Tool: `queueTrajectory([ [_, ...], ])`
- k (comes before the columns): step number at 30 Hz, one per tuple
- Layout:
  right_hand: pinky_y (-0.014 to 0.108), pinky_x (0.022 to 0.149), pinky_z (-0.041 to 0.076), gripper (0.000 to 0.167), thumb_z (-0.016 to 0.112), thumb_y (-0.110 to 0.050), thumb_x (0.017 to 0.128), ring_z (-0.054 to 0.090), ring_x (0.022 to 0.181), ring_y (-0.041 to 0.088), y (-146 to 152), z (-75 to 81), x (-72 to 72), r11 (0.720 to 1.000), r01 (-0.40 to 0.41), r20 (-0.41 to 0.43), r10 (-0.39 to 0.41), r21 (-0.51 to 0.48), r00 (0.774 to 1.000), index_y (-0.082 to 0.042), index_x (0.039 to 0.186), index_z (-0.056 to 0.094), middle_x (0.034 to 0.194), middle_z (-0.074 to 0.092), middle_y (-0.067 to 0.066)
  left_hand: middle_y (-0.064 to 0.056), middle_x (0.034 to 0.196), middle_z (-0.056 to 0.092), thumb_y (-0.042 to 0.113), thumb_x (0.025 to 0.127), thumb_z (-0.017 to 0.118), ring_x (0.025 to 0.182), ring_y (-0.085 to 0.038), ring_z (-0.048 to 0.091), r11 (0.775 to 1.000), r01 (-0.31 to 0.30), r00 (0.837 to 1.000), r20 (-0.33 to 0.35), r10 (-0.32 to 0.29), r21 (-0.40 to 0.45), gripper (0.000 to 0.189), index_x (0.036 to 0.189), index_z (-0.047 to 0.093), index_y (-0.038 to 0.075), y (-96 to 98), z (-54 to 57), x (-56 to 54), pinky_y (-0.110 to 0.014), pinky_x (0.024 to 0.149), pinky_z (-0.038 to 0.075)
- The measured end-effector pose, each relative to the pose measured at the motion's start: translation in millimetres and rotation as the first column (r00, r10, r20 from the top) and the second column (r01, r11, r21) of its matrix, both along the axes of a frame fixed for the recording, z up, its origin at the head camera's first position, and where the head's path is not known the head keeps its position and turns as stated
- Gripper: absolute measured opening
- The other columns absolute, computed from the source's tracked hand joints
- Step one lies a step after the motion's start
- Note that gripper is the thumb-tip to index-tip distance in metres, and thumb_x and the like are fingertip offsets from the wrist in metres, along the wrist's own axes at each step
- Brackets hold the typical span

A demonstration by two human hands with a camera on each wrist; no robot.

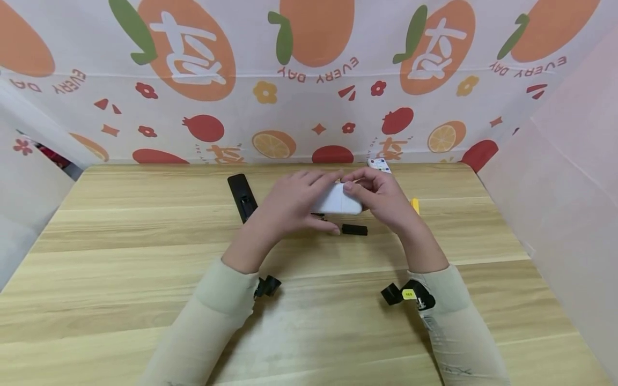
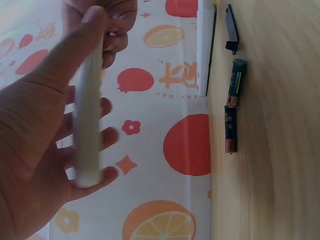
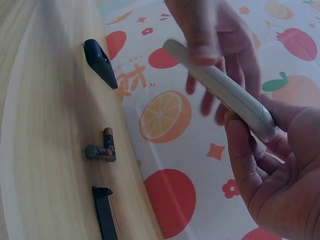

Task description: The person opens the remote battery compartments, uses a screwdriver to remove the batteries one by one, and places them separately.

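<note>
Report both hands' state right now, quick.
Left hand: holding the white device.
Right hand: pinching the same white device near one end.

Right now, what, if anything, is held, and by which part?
The right hand pinches the white object by its right end, in head view. Whether the left hand, near the left end, also grips cannot be told.

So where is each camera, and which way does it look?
Head: on the head, facing forward and down at the table; both sleeves, left grip and right grip show.
Left wrist: worn there, facing the held white remote; both grips show.
Right wrist: worn there, facing that remote; both grips show.
Both wrist views share two loose batteries.
</note>
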State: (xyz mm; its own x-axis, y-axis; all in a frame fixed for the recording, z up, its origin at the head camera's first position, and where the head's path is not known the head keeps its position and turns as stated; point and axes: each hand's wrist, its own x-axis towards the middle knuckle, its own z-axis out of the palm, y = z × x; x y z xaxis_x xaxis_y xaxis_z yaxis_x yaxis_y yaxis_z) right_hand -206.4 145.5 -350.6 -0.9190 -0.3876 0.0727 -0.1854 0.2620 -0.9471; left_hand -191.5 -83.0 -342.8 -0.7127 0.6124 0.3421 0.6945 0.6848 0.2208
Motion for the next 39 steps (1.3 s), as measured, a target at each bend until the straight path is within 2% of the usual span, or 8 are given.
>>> queueTrajectory([
  [6,0.032,0.070,0.057,0.029,0.061,-0.028,0.100,0.063,0.087,0.026,-0.6,-0.1,-0.6,1.000,-0.008,0.020,0.008,0.020,1.000,-0.010,0.122,0.064,0.105,0.067,0.014,-0.006,0.121,0.068,0.046,0.079,0.083,0.097,-0.022,0.066,0.999,-0.033,0.999,-0.002,0.033,-0.017,0.076,0.142,0.052,0.016,3.1,-0.1,1.7,-0.041,0.081,0.053],
  [11,0.047,0.070,0.058,0.037,0.067,-0.033,0.096,0.066,0.085,0.029,-2.1,0.9,0.2,0.997,-0.020,0.067,0.015,0.070,0.998,-0.013,0.126,0.059,0.101,0.070,0.015,-0.005,0.117,0.070,0.041,0.079,0.084,0.095,-0.022,0.066,0.998,-0.055,0.998,-0.019,0.055,-0.017,0.065,0.133,0.060,0.015,2.7,2.2,3.5,-0.040,0.079,0.054],
  [15,0.050,0.070,0.058,0.040,0.072,-0.034,0.092,0.065,0.078,0.029,-3.9,0.0,0.4,0.993,-0.025,0.079,0.016,0.117,0.997,-0.010,0.123,0.061,0.096,0.070,0.014,-0.005,0.119,0.069,0.042,0.079,0.083,0.097,-0.021,0.066,0.998,-0.065,0.998,-0.010,0.065,-0.022,0.065,0.133,0.061,0.015,2.2,2.6,3.7,-0.040,0.079,0.054],
  [18,0.046,0.068,0.058,0.039,0.075,-0.032,0.090,0.066,0.074,0.028,-5.3,0.0,0.8,0.993,-0.018,0.079,0.009,0.118,0.997,-0.009,0.119,0.063,0.095,0.071,0.013,-0.005,0.119,0.069,0.041,0.079,0.083,0.097,-0.021,0.065,0.998,-0.068,0.998,-0.001,0.068,-0.018,0.064,0.133,0.061,0.016,1.8,2.1,3.2,-0.040,0.079,0.054],
  [22,0.040,0.066,0.059,0.036,0.075,-0.030,0.090,0.066,0.078,0.027,-6.6,1.1,1.1,0.995,-0.013,0.076,0.005,0.102,0.997,-0.008,0.117,0.065,0.096,0.072,0.013,-0.004,0.119,0.069,0.041,0.079,0.083,0.098,-0.021,0.065,0.998,-0.068,0.998,0.011,0.068,-0.016,0.064,0.133,0.062,0.016,1.4,2.2,3.3,-0.040,0.079,0.054],
  [29,0.046,0.071,0.059,0.033,0.073,-0.025,0.092,0.067,0.082,0.027,-5.9,0.5,0.6,0.996,-0.032,0.099,0.023,0.088,0.995,-0.004,0.116,0.064,0.102,0.072,0.014,-0.004,0.121,0.068,0.043,0.079,0.083,0.100,-0.021,0.064,0.997,-0.069,0.997,0.030,0.070,-0.033,0.065,0.134,0.061,0.017,1.5,2.9,3.4,-0.040,0.080,0.053],
  [33,0.046,0.071,0.059,0.032,0.072,-0.022,0.093,0.066,0.084,0.029,-3.7,0.7,0.1,0.995,-0.053,0.105,0.044,0.080,0.993,-0.006,0.120,0.065,0.106,0.070,0.015,-0.004,0.122,0.068,0.041,0.078,0.084,0.102,-0.021,0.064,0.997,-0.068,0.997,0.043,0.070,-0.041,0.066,0.135,0.061,0.018,0.6,3.7,3.1,-0.040,0.083,0.054],
  [39,0.052,0.076,0.057,0.032,0.069,-0.020,0.095,0.066,0.088,0.029,-0.7,-0.4,-0.6,0.992,-0.095,0.108,0.086,0.081,0.990,-0.008,0.124,0.065,0.109,0.068,0.015,-0.003,0.123,0.068,0.040,0.077,0.086,0.102,-0.021,0.064,0.996,-0.071,0.996,0.049,0.073,-0.054,0.066,0.134,0.061,0.019,-2.6,2.5,1.9,-0.041,0.083,0.054],
])
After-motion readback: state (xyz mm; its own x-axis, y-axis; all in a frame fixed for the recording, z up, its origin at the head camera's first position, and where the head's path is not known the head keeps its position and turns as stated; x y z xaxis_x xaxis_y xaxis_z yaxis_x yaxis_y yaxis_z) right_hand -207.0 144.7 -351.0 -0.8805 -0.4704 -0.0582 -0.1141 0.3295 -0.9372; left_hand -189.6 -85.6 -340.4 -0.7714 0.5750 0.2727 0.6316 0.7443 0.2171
